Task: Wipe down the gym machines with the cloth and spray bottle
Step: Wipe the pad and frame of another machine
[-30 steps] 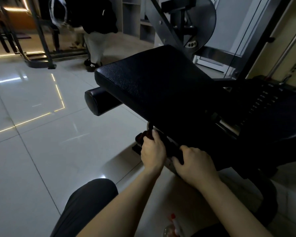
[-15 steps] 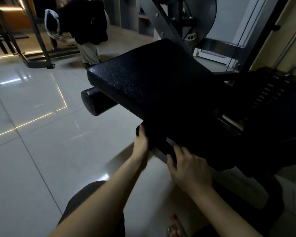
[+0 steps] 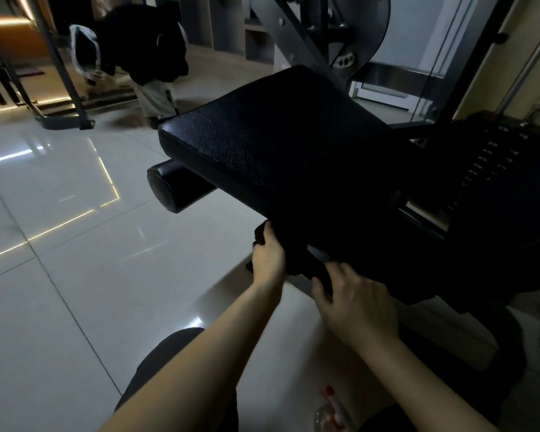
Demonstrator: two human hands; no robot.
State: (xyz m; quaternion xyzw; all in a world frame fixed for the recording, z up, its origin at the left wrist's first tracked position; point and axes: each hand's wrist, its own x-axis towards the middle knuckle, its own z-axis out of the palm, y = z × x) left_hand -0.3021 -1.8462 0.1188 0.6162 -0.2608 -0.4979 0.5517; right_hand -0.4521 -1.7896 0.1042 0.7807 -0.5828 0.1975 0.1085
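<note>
A gym machine with a black padded seat (image 3: 278, 141) and a black roller pad (image 3: 172, 190) stands in front of me. My left hand (image 3: 268, 260) is closed on a dark cloth (image 3: 261, 235) pressed under the seat's near edge. My right hand (image 3: 356, 302) grips a dark bar of the frame just beneath the seat, fingers curled over it. The spray bottle (image 3: 332, 411), clear with a red nozzle, stands on the floor at the bottom edge between my arms.
Glossy pale floor tiles (image 3: 91, 275) spread to the left. A weight stack (image 3: 493, 169) sits right of the seat. Another person in dark top (image 3: 147, 45) bends near a metal rack (image 3: 66, 98) at the back left. My knee (image 3: 169, 363) is low centre.
Both hands have risen from the lower frame to just under the seat's edge. The left hand with the cloth moved up and left. The person behind leaned further over.
</note>
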